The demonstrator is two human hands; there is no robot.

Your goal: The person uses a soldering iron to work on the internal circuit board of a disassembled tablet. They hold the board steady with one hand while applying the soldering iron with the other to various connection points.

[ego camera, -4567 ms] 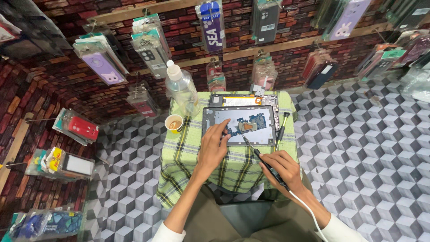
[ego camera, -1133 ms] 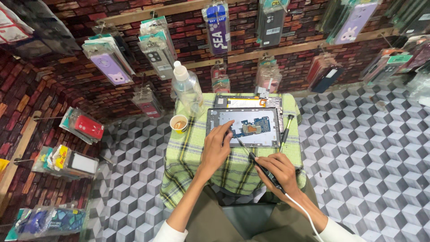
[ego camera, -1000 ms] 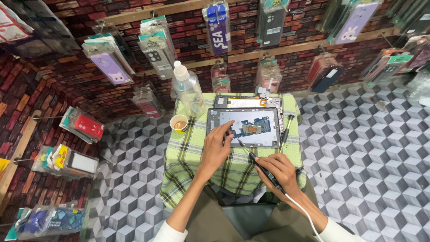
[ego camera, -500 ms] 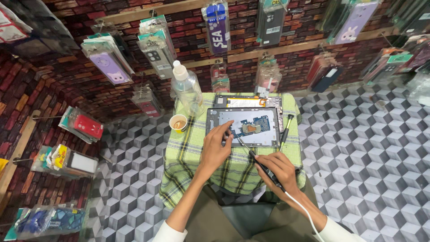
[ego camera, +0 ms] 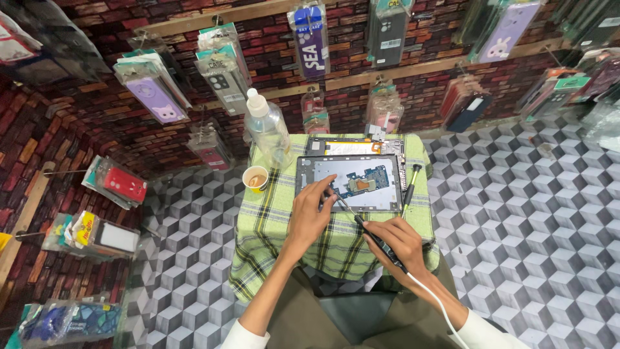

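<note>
clear bottle [ego camera: 268,129] beside small paper cup [ego camera: 256,178].

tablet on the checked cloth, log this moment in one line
left hand steadies opened tablet | right hand holds corded tool, tip on board | cup left

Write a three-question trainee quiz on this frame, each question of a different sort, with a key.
1. True or false: the right hand holds a corded tool whose tip points at the opened tablet.
2. Which thing stands just left of the tablet? A) cup B) red mug C) laptop
3. Fill in: the left hand rests its fingers on the tablet's ____ edge, the one nearest the person.

Key: 1 true; 2 A; 3 lower. The cup and a clear bottle stand on the checked cloth, and a screwdriver lies right of the tablet.
</note>
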